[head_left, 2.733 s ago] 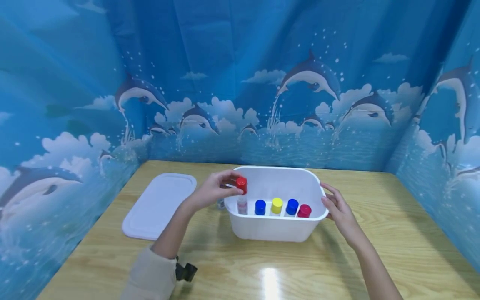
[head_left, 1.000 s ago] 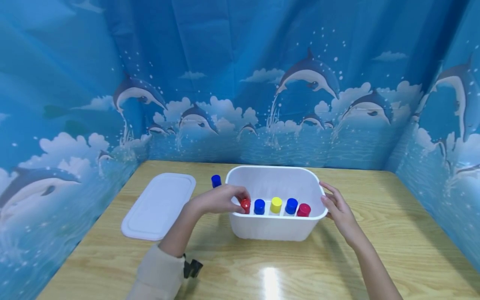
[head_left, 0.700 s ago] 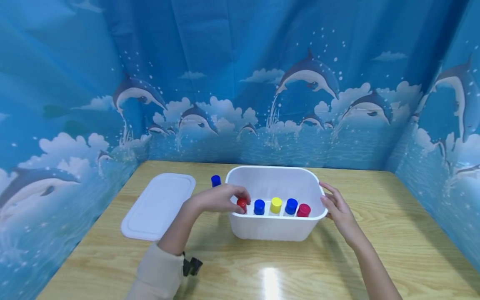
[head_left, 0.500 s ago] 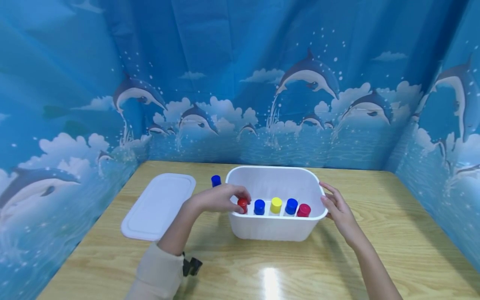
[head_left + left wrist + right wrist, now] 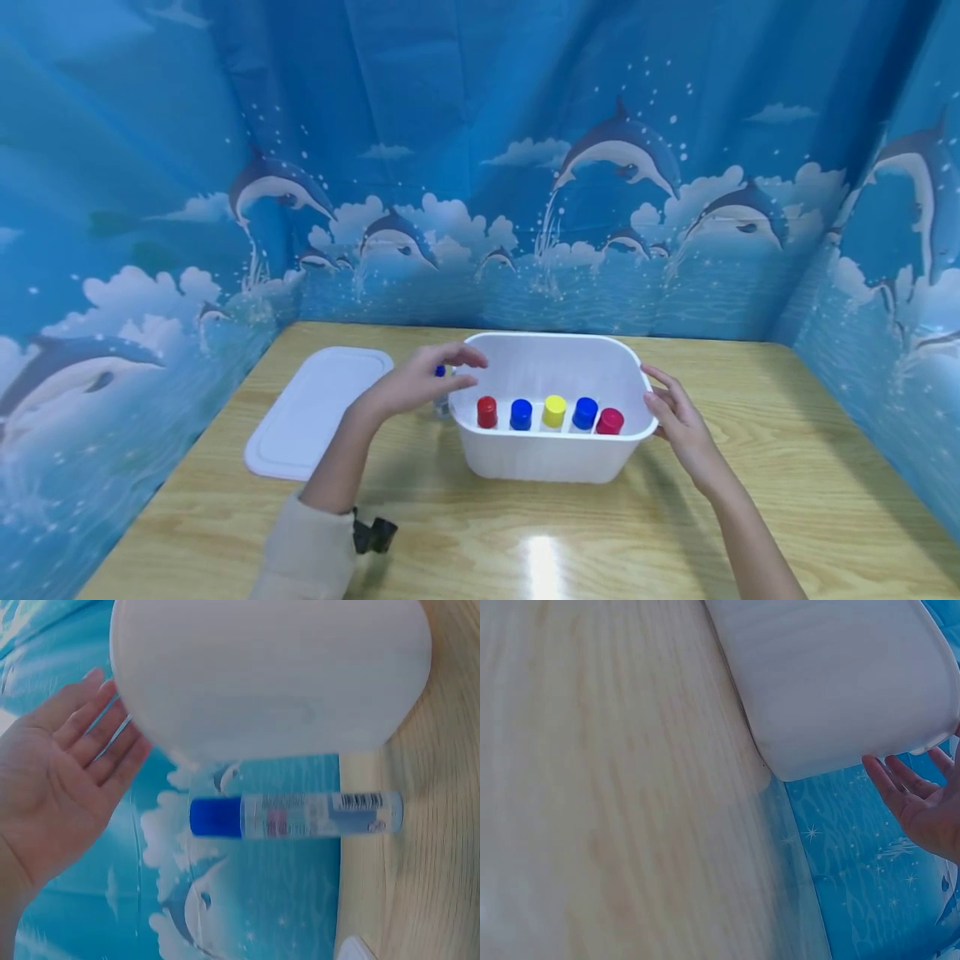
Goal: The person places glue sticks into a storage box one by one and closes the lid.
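My left hand [image 5: 420, 379] hovers over the left end of a white plastic box [image 5: 547, 457], fingers spread and holding nothing. In the box several small bottles stand in a row near the front wall: a red cap [image 5: 487, 412], a blue cap [image 5: 521, 414], a yellow cap [image 5: 554, 411], another blue cap [image 5: 584, 412] and a dark red cap [image 5: 610, 422]. Outside, by the left end, stands a clear, slim bottle with a blue cap [image 5: 292, 815], partly hidden by my left hand in the head view. My right hand [image 5: 678, 421] holds the box's right end at the rim.
A flat white lid [image 5: 315, 417] lies on the wooden table [image 5: 465, 542], left of the box. A blue curtain [image 5: 450, 167] printed with dolphins hangs behind and at both sides.
My left hand lowered the red-capped bottle into the box's left end, released it and rose back up to the left. My right hand has stayed at the box's right end.
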Demonstrator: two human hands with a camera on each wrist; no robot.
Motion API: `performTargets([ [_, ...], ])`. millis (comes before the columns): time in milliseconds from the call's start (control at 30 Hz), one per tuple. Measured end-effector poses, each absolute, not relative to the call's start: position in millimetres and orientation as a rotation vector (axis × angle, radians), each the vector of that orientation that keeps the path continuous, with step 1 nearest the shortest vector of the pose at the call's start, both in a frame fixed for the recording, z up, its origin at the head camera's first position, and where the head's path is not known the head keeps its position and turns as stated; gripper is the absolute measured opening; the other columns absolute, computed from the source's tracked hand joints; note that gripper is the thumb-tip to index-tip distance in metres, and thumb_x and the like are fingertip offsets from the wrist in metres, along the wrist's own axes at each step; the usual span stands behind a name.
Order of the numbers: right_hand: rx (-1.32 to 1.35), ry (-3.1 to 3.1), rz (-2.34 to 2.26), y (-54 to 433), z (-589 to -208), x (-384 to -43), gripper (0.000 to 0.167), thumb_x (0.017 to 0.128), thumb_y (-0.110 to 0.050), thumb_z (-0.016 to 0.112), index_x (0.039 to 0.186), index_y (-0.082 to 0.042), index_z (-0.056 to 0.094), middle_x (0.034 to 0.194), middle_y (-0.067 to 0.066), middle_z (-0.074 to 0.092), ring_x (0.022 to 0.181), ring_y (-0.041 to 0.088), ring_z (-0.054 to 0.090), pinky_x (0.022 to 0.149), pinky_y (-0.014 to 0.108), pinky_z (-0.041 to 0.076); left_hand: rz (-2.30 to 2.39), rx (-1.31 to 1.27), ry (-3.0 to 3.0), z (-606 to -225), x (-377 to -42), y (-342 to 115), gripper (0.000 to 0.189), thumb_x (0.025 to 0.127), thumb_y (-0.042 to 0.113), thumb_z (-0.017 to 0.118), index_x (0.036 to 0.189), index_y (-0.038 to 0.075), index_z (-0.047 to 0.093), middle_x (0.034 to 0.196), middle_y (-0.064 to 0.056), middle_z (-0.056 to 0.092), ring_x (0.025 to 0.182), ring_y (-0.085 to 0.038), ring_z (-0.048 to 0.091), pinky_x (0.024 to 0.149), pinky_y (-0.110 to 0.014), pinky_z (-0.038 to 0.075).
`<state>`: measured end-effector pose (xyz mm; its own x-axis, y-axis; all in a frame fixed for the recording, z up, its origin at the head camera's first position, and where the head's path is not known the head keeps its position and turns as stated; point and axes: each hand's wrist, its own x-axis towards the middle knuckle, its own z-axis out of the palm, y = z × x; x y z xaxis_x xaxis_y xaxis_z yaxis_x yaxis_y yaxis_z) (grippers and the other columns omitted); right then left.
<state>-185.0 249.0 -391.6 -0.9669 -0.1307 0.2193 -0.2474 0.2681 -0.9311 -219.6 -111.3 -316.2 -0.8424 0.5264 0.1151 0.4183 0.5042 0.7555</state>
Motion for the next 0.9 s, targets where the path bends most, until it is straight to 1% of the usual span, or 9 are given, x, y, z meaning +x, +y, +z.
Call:
performTargets([
  [167, 0.361, -2.43, 1.796, 250, -392, -185, 0.05, 0.1, -0.027, 0.039, 0.142, -0.005, 0.024, 0.128, 0.031, 0.039, 0.098, -0.002, 0.05, 0.077, 0.021, 0.048, 1.476, 0.663, 2.718, -322, -226, -131, 0.029, 0.09, 0.025, 0.061, 0.116, 0.013, 0.06, 0.115, -0.001, 0.058, 0.116, -0.026, 0.047, 0.094, -0.046, 0.04],
  [267, 0.362, -2.424, 1.802, 249, -392, -185, 0.049, 0.1, -0.026, 0.039, 0.142, -0.005, 0.024, 0.128, 0.031, 0.039, 0.098, -0.003, 0.05, 0.077, 0.021, 0.048, 1.627, 0.603, 2.736, -332, -232, -141, 0.034, 0.089, 0.026, 0.061, 0.118, 0.009, 0.058, 0.117, -0.004, 0.057, 0.117, -0.025, 0.046, 0.098, -0.045, 0.036],
  [333, 0.363, -2.417, 1.807, 249, -392, -185, 0.048, 0.1, -0.024, 0.039, 0.142, -0.005, 0.025, 0.128, 0.031, 0.039, 0.098, -0.003, 0.05, 0.076, 0.021, 0.048, 1.706, 0.567, 2.73, -340, -237, -147, 0.037, 0.089, 0.027, 0.062, 0.12, 0.007, 0.056, 0.119, -0.006, 0.056, 0.116, -0.024, 0.046, 0.099, -0.043, 0.035],
  [400, 0.365, -2.409, 1.81, 248, -392, -184, 0.047, 0.1, -0.023, 0.038, 0.142, -0.005, 0.025, 0.128, 0.031, 0.04, 0.098, -0.003, 0.05, 0.076, 0.021, 0.048, 1.766, 0.557, 2.699, -349, -241, -150, 0.041, 0.088, 0.024, 0.063, 0.123, 0.003, 0.053, 0.121, -0.01, 0.055, 0.116, -0.025, 0.046, 0.1, -0.042, 0.034],
  [500, 0.365, -2.402, 1.815, 248, -392, -184, 0.047, 0.1, -0.021, 0.039, 0.142, -0.005, 0.025, 0.128, 0.031, 0.04, 0.097, -0.003, 0.051, 0.076, 0.021, 0.048, 1.804, 0.536, 2.644, -362, -246, -152, 0.045, 0.088, 0.018, 0.063, 0.126, 0.0, 0.049, 0.125, -0.016, 0.052, 0.116, -0.028, 0.046, 0.099, -0.042, 0.035],
  [633, 0.361, -2.411, 1.813, 249, -392, -185, 0.048, 0.1, -0.023, 0.039, 0.142, -0.005, 0.024, 0.129, 0.031, 0.039, 0.098, -0.003, 0.05, 0.076, 0.021, 0.048, 1.854, 0.527, 2.572, -375, -251, -153, 0.047, 0.087, 0.011, 0.063, 0.128, -0.004, 0.046, 0.127, -0.02, 0.049, 0.116, -0.033, 0.046, 0.097, -0.042, 0.037],
  [767, 0.36, -2.42, 1.803, 249, -393, -185, 0.049, 0.1, -0.025, 0.039, 0.142, -0.005, 0.025, 0.129, 0.031, 0.039, 0.097, -0.003, 0.05, 0.077, 0.021, 0.048, 1.896, 0.522, 2.527, -382, -251, -151, 0.046, 0.087, 0.008, 0.064, 0.128, -0.005, 0.046, 0.125, -0.022, 0.049, 0.115, -0.035, 0.047, 0.094, -0.041, 0.041],
  [900, 0.364, -2.423, 1.801, 250, -393, -186, 0.049, 0.1, -0.027, 0.039, 0.142, -0.005, 0.025, 0.13, 0.031, 0.039, 0.098, -0.003, 0.05, 0.077, 0.021, 0.048, 1.919, 0.5, 2.527, -386, -251, -149, 0.043, 0.087, 0.007, 0.064, 0.125, -0.005, 0.049, 0.119, -0.023, 0.053, 0.11, -0.036, 0.05, 0.09, -0.039, 0.045],
])
